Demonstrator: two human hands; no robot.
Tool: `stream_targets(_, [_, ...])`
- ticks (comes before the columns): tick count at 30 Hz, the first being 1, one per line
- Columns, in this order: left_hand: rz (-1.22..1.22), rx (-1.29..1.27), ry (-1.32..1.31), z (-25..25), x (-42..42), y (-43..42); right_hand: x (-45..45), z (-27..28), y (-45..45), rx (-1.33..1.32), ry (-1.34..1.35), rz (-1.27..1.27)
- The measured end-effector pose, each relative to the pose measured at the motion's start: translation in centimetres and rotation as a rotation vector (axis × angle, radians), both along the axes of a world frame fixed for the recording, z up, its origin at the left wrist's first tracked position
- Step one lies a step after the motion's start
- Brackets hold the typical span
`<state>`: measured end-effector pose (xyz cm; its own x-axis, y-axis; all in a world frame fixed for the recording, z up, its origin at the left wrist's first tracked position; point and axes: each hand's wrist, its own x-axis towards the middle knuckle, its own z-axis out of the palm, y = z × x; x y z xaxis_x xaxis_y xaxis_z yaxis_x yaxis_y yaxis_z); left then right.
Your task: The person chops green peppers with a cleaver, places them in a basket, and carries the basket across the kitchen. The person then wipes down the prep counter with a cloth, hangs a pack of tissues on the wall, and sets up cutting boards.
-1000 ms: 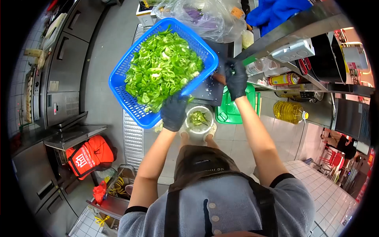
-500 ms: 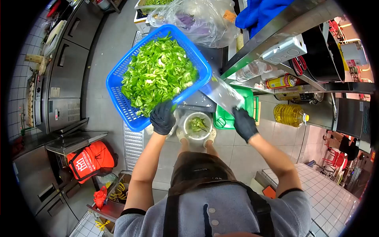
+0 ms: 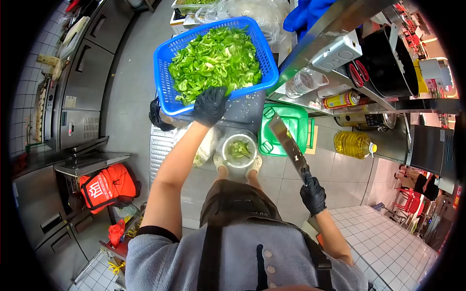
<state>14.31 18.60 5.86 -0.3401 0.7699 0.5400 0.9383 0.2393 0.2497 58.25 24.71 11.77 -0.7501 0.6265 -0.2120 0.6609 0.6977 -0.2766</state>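
Note:
A blue plastic basket (image 3: 167, 80), heaped with sliced green peppers (image 3: 216, 60), is tilted above a dark board (image 3: 245, 109). My left hand (image 3: 210, 107), in a black glove, is closed on the basket's near rim, its fingers partly hidden against the peppers. My gloved right hand (image 3: 313, 195) grips the handle of a cleaver (image 3: 287, 140). The wide blade points up and away, with small bits stuck on it, over a green plastic lid or tub (image 3: 291, 145). Between my feet stands a white bucket (image 3: 253, 154) holding green scraps (image 3: 239, 149).
A metal shelf (image 3: 335, 29) on the right carries a clear plastic jug (image 3: 303, 83) and a yellow-red can (image 3: 342, 100). Near it is a bottle of yellow oil (image 3: 352, 144). Clear plastic bags (image 3: 252, 12) lie behind the basket. Steel cabinets (image 3: 87, 72) line the left, with a red bag (image 3: 109, 186).
The basket has shifted to the right and away with my left hand. My right hand has drawn the cleaver back toward my body, uncovering more of the green plastic and the board.

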Motion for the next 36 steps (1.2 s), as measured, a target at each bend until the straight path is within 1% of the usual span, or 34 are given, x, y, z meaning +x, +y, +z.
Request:
stream_targets(2, [0.001,-0.076,-0.058,0.5,0.0,0.0,-1.8,0.0,-0.4,-0.049,0.156,-0.075])
stream_targets(4, [-0.007,-0.051,-0.045,0.4,0.0,-0.1,-3.0,0.2,-0.8,-0.097,0.252,-0.128])
stream_targets(5, [-0.016,-0.032,-0.039,0.5,0.0,-0.1,-3.8,0.5,-1.2,-0.119,0.324,-0.149])
stream_targets(8, [-0.021,0.128,-0.122,3.8,1.3,-0.7,-7.3,2.8,-2.7,-0.117,0.498,-0.172])
stream_targets(9, [-0.074,0.213,-0.253,3.6,2.4,-1.0,-8.1,3.4,-3.2,-0.125,0.528,-0.167])
stream_targets(10, [-0.253,0.303,-0.371,4.2,3.8,-1.3,-8.9,4.0,-3.9,-0.137,0.556,-0.167])
stream_targets(12, [-0.301,0.149,-0.816,3.5,7.3,-3.4,-9.7,4.5,-5.1,-0.143,0.605,-0.112])
stream_targets(13, [-0.365,0.116,-0.833,2.9,8.3,-4.4,-9.9,4.6,-5.8,-0.140,0.625,-0.099])
stream_targets(14, [-0.366,0.040,-1.088,2.6,9.3,-5.5,-10.1,4.7,-6.5,-0.133,0.647,-0.081])
stream_targets(16, [-0.277,0.027,-1.187,3.4,11.5,-6.9,-10.7,5.9,-7.6,-0.210,0.653,-0.071])
stream_targets(19, [-0.237,0.283,-1.605,3.5,14.6,-8.8,-9.8,5.7,-8.7,-0.294,0.620,-0.036])
stream_targets(20, [-0.178,0.259,-1.685,3.8,15.4,-9.5,-9.3,5.4,-9.0,-0.316,0.605,-0.021])
stream_targets(21, [-0.120,0.233,-1.761,4.3,16.0,-10.1,-8.2,4.7,-8.9,-0.338,0.555,0.048])
stream_targets(22, [-0.063,0.204,-1.840,4.5,16.8,-10.7,-7.3,4.2,-9.0,-0.313,0.537,0.074])
stream_targets(23, [-0.067,0.226,-1.888,4.0,17.6,-11.4,-6.4,3.9,-9.3,-0.288,0.515,0.097])
stream_targets(26, [-0.094,0.165,-1.837,5.5,19.7,-12.8,-3.6,2.6,-10.1,-0.217,0.386,0.166])
stream_targets(27, [-0.054,0.007,-1.745,4.6,20.1,-13.5,-2.6,2.1,-10.4,-0.199,0.330,0.187])
stream_targets(30, [-0.007,0.062,-1.903,3.0,22.7,-14.9,0.0,0.5,-11.3,-0.150,0.355,0.237])
stream_targets(31, [0.016,0.334,-2.377,2.4,23.0,-15.3,0.9,-0.1,-11.5,-0.141,0.342,0.241])
stream_targets(33, [-0.076,0.366,-2.508,0.5,23.3,-16.7,2.8,-1.3,-11.7,-0.119,0.318,0.247])
stream_targets(34, [-0.128,0.382,-2.573,0.9,23.5,-17.0,3.8,-2.5,-11.7,-0.135,0.323,0.205])
stream_targets(36, [-0.069,0.328,-2.582,1.1,23.9,-17.2,5.4,-4.7,-11.8,-0.165,0.333,0.123])
